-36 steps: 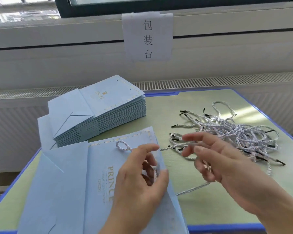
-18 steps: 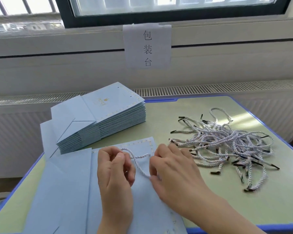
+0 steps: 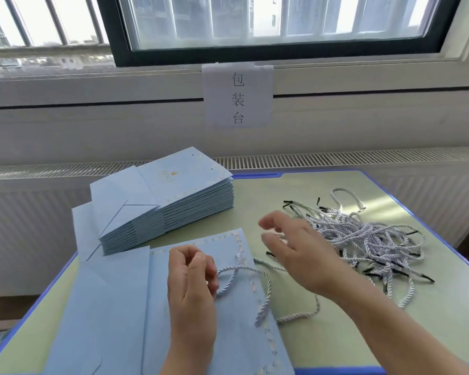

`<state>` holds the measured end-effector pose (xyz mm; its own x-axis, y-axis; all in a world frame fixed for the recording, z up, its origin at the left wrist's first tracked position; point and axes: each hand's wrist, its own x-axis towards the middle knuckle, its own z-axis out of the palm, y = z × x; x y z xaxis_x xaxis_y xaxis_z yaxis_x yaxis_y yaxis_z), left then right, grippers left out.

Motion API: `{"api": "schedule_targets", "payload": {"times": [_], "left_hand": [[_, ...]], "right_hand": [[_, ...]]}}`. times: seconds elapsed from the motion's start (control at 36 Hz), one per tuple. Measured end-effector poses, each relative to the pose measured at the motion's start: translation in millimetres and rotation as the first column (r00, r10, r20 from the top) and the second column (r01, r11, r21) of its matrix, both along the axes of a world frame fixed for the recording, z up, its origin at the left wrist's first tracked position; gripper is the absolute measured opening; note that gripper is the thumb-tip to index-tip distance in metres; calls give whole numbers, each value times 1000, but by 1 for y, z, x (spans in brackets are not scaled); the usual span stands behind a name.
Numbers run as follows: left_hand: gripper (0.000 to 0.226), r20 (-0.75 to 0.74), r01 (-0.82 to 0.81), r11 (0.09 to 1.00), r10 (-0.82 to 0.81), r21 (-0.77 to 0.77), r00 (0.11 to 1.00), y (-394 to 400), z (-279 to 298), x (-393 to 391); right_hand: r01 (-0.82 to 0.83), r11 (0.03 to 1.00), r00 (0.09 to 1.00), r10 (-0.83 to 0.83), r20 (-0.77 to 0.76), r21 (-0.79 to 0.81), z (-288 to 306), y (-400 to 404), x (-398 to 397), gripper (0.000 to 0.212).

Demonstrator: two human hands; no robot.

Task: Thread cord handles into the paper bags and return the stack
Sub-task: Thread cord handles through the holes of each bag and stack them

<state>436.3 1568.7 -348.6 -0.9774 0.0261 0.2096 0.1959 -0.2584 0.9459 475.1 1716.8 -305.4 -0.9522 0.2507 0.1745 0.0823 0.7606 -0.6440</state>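
Nearest the camera, a flat pale blue paper bag (image 3: 119, 307) with a dotted pale border along its top edge lies on the light green table with a blue rim (image 3: 336, 334), its mouth pointing away and to the right. A white twisted cord handle (image 3: 232, 277) loops across the bag's upper right part near the border, and a further length of it trails off the bag's right edge onto the table.

The left hand (image 3: 191, 288) rests over the bag with its fingers curled in towards the thumb. The cord loop starts just beside those fingertips, but whether they pinch it cannot be told.

The right hand (image 3: 295, 250) hovers to the right of the bag's top corner, fingers spread and loosely bent, holding nothing. It partly hides the near edge of a tangled heap of white twisted cords with black tips (image 3: 371, 239), which spreads over the right half of the table.

Farther back on the left sits a stack of flat pale blue paper bags (image 3: 179, 201), the top one bearing a small gold crown mark. Behind the table a white paper sign with black characters (image 3: 237, 96) hangs below the dark-framed window (image 3: 276, 54).
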Motion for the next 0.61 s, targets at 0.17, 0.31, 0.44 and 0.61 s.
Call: {"api": "schedule_targets", "payload": {"times": [0.17,0.31,0.44,0.61], "left_hand": [[18,10,80,996,-80,49,997,-4,6,7],[31,-95,167,986,-166,3,981,-6,6,10],[29,-282,260,935,-324,-241,903,-9,3,18],[17,-700,-289,783,-244,-551,672,-20,23,29]], "right_hand": [[-206,860,966,103,236,467,-12,-19,-80,44],[-240,858,959,136,250,454,-10,-35,-89,33],[-221,973,949,197,247,70,-1,-14,-67,13],[-17,947,975,86,204,-320,14,37,-21,30]]}}
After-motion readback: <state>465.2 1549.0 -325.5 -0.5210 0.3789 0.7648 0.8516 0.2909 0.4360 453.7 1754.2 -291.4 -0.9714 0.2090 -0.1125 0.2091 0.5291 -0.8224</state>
